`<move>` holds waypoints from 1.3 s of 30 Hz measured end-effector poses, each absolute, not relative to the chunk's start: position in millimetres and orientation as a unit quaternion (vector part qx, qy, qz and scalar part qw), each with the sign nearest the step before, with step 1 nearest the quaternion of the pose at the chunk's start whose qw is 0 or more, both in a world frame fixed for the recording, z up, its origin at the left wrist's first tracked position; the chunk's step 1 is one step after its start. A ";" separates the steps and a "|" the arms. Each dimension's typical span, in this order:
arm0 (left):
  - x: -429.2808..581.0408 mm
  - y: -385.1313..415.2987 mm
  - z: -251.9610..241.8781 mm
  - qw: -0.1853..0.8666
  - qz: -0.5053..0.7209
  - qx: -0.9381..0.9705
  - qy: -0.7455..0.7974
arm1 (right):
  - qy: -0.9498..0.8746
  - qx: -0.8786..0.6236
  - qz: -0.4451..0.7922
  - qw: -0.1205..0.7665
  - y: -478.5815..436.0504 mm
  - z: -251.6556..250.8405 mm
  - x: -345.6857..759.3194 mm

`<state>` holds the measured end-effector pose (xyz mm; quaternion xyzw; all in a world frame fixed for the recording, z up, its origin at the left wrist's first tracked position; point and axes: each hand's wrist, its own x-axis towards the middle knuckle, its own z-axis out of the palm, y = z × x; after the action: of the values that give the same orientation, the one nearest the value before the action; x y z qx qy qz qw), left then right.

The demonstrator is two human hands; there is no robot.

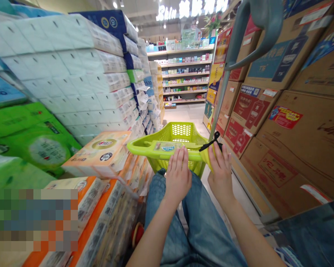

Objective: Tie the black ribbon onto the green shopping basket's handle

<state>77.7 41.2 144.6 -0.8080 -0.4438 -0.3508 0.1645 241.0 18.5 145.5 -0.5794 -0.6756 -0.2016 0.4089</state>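
A yellow-green shopping basket (180, 129) with perforated walls stands on the floor in front of my knees. My left hand (179, 170) lies on its near rim, fingers stretched out flat beside a label. At the rim's right end, my right hand (221, 176) has its fingers over a yellow cloth-like item (206, 158) with black cord or trim, apparently gripping it; the thumb is mostly hidden. A long grey pull handle (231, 55) rises on the basket's right side, its loop high at the upper right.
White tissue packs (72, 74) are stacked high on the left, with orange packs (100, 152) lower down. Cardboard cartons (303, 133) wall the right. Shelves (186, 76) stand at the aisle's far end. Denim clothing (317, 237) shows at bottom right. The lower left corner is pixelated.
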 end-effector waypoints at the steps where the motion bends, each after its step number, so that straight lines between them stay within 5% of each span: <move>1: 78.2 40.9 144.7 0.165 -0.353 -0.807 -0.444 | -0.668 -0.583 -0.192 0.422 19.1 146.3 244.7; 15: 72.5 44.1 140.7 0.172 -0.334 -0.812 -0.447 | -0.692 -0.569 -0.261 0.360 18.5 131.1 181.1; 25: 77.7 41.0 143.9 0.175 -0.336 -0.805 -0.457 | -0.638 -0.591 -0.180 0.459 23.5 138.7 236.3; 34: 75.4 42.9 143.4 0.196 -0.329 -0.803 -0.457 | -0.680 -0.582 -0.244 0.374 16.2 136.4 187.6; 39: 76.5 42.7 142.9 0.194 -0.327 -0.802 -0.460 | -0.687 -0.567 -0.214 0.401 15.9 135.8 220.8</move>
<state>76.5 42.7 142.9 -0.8025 -0.4600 -0.3269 0.1938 220.8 15.9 135.8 -0.5671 -0.6867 -0.2137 0.4015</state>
